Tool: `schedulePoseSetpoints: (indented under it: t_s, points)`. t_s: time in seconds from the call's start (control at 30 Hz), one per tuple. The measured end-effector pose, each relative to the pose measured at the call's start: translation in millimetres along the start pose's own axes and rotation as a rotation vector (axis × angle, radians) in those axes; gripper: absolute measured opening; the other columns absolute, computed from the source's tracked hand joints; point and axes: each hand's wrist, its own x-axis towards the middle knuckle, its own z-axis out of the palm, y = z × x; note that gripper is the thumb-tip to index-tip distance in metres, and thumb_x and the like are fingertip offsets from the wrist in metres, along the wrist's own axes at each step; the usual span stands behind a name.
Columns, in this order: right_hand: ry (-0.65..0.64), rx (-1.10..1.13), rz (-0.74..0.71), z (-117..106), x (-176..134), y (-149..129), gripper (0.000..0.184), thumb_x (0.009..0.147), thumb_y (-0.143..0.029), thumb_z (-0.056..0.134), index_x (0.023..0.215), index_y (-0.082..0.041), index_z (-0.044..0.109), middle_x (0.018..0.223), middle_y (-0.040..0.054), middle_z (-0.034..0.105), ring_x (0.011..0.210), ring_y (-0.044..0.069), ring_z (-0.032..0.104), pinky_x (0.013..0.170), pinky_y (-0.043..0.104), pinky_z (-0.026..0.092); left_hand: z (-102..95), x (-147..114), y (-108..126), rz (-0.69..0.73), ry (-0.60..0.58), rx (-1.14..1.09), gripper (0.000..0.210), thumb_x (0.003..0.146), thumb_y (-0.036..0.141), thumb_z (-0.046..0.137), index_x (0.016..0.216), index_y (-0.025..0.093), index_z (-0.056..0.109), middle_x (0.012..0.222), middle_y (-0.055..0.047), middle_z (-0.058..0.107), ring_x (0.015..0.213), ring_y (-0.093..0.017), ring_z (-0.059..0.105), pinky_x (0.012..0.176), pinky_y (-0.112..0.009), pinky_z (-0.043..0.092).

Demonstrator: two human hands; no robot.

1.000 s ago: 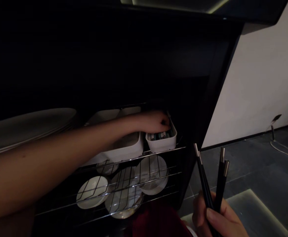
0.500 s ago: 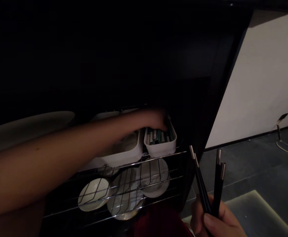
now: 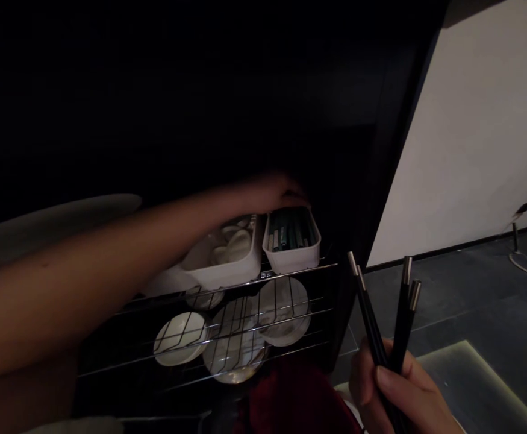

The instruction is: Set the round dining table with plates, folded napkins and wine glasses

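Note:
My right hand (image 3: pixel 401 386) is closed round several black chopsticks (image 3: pixel 371 322) with silver ends, which point upward at the lower right. My left arm reaches across from the left, and my left hand (image 3: pixel 276 190) is over the back end of a narrow white bin (image 3: pixel 293 259). Inside that bin lie dark green and black chopsticks (image 3: pixel 293 229) with pale ends. The fingers of my left hand are dark and smeared by motion, so whether they hold anything is hidden.
A wider white bin (image 3: pixel 227 274) with white spoons (image 3: pixel 238 244) stands beside it on a wire rack (image 3: pixel 299 269). Below are white bowls (image 3: pixel 179 340) and plates (image 3: pixel 283 313). A large pale dish (image 3: pixel 64 214) is at left. The dark cabinet side and white wall (image 3: pixel 466 132) rise at right.
My left hand has moved up and back from among the chopsticks to the bin's far end. White spoons now show more in the wider bin. My right hand keeps its chopsticks.

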Motion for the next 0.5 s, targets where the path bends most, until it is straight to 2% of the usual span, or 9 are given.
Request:
schedulePoseSetpoints:
  t_s: [0.13,0.23,0.3,0.37,0.4,0.43,0.5]
  points:
    - [-0.095,0.141,-0.117,6,11,9,0.036,0.094,-0.051,0.061,0.08,-0.019,0.052,0.047,-0.0094,0.036,0.038,0.004,0.031,0.039,0.015,0.032,-6.3,-16,5,0.016,0.072,0.138,0.037,0.097,0.03,0.041,0.11,0.018,0.074,0.11,-0.004,0.076,0.094,-0.017,0.065,0.09,-0.031,0.048]
    - [-0.119,0.259,-0.165,15,19,10,0.03,0.092,-0.046,0.064,0.082,-0.02,0.051,0.055,-0.0082,0.044,0.037,0.005,0.039,0.035,0.015,0.037,2.2,-51,31,0.057,0.168,0.214,0.036,0.097,0.033,0.044,0.107,0.021,0.076,0.1,-0.005,0.078,0.087,-0.019,0.069,0.081,-0.031,0.052]
    - [-0.106,0.276,-0.159,22,22,8,0.024,0.091,-0.039,0.067,0.088,-0.02,0.053,0.064,-0.0064,0.053,0.037,0.003,0.04,0.032,0.012,0.033,15.1,-84,58,0.223,0.267,0.279,0.039,0.099,0.035,0.04,0.096,0.026,0.078,0.085,-0.002,0.078,0.073,-0.017,0.069,0.066,-0.029,0.053]
    - [-0.068,0.274,-0.144,29,26,6,0.023,0.09,-0.038,0.07,0.097,-0.021,0.056,0.073,-0.0045,0.061,0.036,0.0,0.038,0.031,0.01,0.025,29.0,-117,85,0.498,0.408,0.369,0.043,0.098,0.032,0.038,0.084,0.033,0.079,0.073,0.001,0.076,0.058,-0.016,0.065,0.048,-0.028,0.05]
    - [-0.042,0.273,-0.141,31,28,6,0.027,0.089,-0.041,0.071,0.102,-0.021,0.057,0.077,-0.0032,0.064,0.036,0.0,0.037,0.031,0.009,0.023,34.6,-131,96,0.637,0.421,0.407,0.04,0.096,0.032,0.041,0.084,0.037,0.079,0.073,0.002,0.076,0.056,-0.016,0.064,0.043,-0.028,0.05]
    - [-0.02,0.273,-0.139,34,30,6,0.032,0.089,-0.043,0.072,0.107,-0.022,0.058,0.081,-0.0019,0.067,0.037,-0.001,0.038,0.032,0.008,0.022,38.7,-141,107,0.696,0.391,0.425,0.037,0.095,0.034,0.043,0.085,0.039,0.079,0.072,0.003,0.076,0.054,-0.015,0.062,0.041,-0.027,0.049]
    - [0.024,0.277,-0.144,39,35,8,0.043,0.087,-0.051,0.073,0.117,-0.023,0.058,0.09,0.0007,0.071,0.041,-0.001,0.042,0.033,0.008,0.022,42.3,-156,123,0.712,0.236,0.429,0.029,0.092,0.039,0.049,0.094,0.044,0.078,0.074,0.005,0.076,0.053,-0.014,0.06,0.042,-0.021,0.051]
